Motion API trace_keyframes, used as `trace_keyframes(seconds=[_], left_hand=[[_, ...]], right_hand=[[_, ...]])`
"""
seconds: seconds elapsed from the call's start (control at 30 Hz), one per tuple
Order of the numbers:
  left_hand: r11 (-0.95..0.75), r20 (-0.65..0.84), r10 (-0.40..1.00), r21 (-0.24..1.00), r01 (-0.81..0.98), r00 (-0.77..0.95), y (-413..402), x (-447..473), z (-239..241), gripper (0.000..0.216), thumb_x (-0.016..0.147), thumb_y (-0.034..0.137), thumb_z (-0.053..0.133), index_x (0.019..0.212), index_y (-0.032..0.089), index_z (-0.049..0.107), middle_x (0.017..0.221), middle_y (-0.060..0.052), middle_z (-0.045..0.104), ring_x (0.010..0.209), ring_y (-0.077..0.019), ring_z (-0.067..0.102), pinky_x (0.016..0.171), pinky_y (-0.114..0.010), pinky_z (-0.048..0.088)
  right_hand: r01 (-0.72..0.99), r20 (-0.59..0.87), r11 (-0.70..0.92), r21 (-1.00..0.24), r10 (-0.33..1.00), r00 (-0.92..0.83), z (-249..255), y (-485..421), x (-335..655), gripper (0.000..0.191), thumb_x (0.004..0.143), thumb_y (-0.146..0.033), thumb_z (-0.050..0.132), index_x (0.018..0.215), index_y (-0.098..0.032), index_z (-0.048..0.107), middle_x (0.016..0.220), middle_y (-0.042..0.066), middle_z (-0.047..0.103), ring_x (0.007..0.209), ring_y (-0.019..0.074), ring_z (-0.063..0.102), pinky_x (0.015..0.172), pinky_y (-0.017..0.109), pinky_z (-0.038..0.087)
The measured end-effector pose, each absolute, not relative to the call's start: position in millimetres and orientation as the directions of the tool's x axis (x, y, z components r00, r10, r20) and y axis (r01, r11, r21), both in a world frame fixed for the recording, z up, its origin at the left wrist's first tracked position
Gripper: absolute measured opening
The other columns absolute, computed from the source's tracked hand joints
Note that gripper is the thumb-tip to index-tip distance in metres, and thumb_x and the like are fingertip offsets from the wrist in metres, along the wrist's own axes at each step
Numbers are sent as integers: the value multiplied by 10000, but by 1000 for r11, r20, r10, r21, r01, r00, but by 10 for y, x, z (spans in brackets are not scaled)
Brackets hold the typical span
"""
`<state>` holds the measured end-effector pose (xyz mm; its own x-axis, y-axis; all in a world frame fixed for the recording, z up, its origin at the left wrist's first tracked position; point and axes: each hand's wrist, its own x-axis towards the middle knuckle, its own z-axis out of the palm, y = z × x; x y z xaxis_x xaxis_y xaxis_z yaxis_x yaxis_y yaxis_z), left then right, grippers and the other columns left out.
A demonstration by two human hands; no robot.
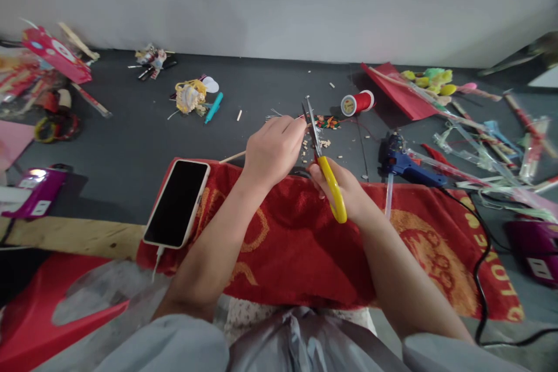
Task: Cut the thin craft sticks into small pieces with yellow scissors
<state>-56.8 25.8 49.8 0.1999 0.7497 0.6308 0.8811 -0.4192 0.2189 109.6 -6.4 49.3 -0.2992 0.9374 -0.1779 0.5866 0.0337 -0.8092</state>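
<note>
My right hand (342, 186) holds scissors with yellow handles (333, 189), their blades pointing away from me and slightly parted. Just left of the blades, my left hand (275, 148) is closed with its fingers pinched together. A thin wooden stick (233, 157) runs out from under this hand toward the left, and its other end is hidden near the blades. Small pale cut pieces (325, 143) lie on the dark table around the scissors. Behind the blades is a patch of small orange and green bits (326, 122).
A red towel (305, 250) covers the table's front edge, with a phone (178, 203) on its left. To the right are a red thread spool (358, 103), a blue glue gun (410, 167) with a black cord, and red paper (399, 93). A teal pen-like tool (213, 107) lies left.
</note>
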Motion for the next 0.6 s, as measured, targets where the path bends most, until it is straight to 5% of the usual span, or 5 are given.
trace_keyframes(seconds=[0.6], left_hand=[[-450,674,707,196,871,214,226,-567,564,304,979,316,400,836,201,642,757,-20,717,699,-119,634,619,-247,402]], right_hand=[[336,-155,24,-941,854,-496,415,-10,1250,489,882,-703,343,743,-245,442,660,-21,472,577,128,434,589,309,394]])
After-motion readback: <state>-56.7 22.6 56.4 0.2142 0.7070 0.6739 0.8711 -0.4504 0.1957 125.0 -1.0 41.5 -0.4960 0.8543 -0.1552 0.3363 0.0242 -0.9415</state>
